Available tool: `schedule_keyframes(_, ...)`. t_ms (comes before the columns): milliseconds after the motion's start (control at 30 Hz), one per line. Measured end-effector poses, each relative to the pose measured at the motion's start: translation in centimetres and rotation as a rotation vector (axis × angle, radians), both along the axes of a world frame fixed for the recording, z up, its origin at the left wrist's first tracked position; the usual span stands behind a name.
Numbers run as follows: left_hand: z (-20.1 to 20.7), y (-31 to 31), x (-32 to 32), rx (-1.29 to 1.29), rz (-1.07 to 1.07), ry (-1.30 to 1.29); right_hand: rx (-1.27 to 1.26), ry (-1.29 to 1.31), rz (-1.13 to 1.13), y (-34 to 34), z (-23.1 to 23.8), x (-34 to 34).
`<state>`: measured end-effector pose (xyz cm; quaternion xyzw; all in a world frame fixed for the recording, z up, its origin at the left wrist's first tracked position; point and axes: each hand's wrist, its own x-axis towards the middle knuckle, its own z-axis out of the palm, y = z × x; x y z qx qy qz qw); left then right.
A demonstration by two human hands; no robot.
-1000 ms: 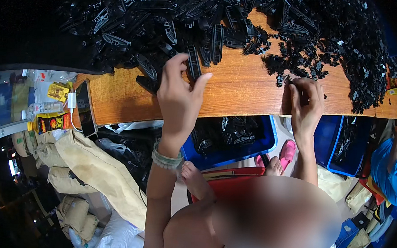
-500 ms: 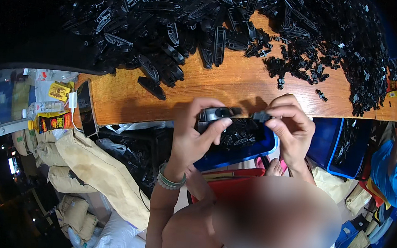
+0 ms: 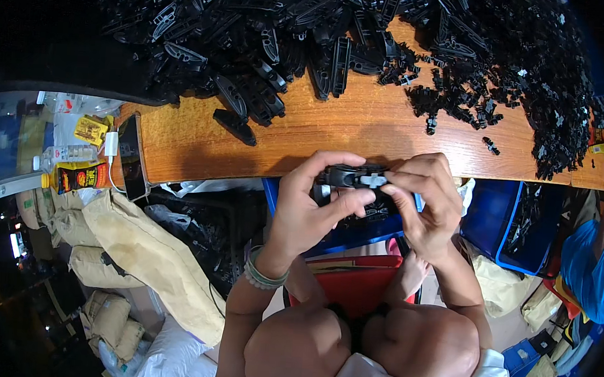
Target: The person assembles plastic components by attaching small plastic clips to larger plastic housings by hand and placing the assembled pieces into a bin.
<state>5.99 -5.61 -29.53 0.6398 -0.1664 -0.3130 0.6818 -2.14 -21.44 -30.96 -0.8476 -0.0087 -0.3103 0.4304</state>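
- A brown wooden table (image 3: 361, 126) runs across the upper part of the view, its front edge bowed by the lens.
- Just over that edge, the left hand (image 3: 301, 206) is curled partway closed around a long black plastic part (image 3: 341, 178), index finger above it and thumb below.
- The right hand (image 3: 429, 200) has its fingertips pinched together on the right end of a small grey clip (image 3: 371, 181), which lies against the black part in view; whether it is seated in it, I cannot tell.
- A pale beaded bracelet (image 3: 265, 277) circles the left wrist.
- Below the hands, partly hidden, is a blue bin (image 3: 343, 243) with black pieces inside; a second blue bin (image 3: 485, 217) stands to its right.
- Between the forearms shows a red seat (image 3: 345, 277).
- Beyond the hands, a heap of long black parts (image 3: 277, 31) covers the table's far left and middle, and a heap of small black clips (image 3: 560, 100) the right.
- At the table's left end are a dark flat device (image 3: 132, 161), a clear bottle (image 3: 72, 155) and a yellow packet (image 3: 91, 131).
- Beige sacks (image 3: 152, 259) fill the lower left.
- At far right is a co-worker's blue top (image 3: 591, 265).
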Motion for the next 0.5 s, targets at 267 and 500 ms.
schedule_keyframes(267,-0.18,0.26,0.16,-0.004,-0.026,0.002,0.129,-0.030,0.053,0.52,-0.31,-0.03)
schedule_keyframes(500,0.04,0.35,-0.30,0.061,-0.041,0.027,0.240,0.027,0.023,0.81,-0.67,-0.25)
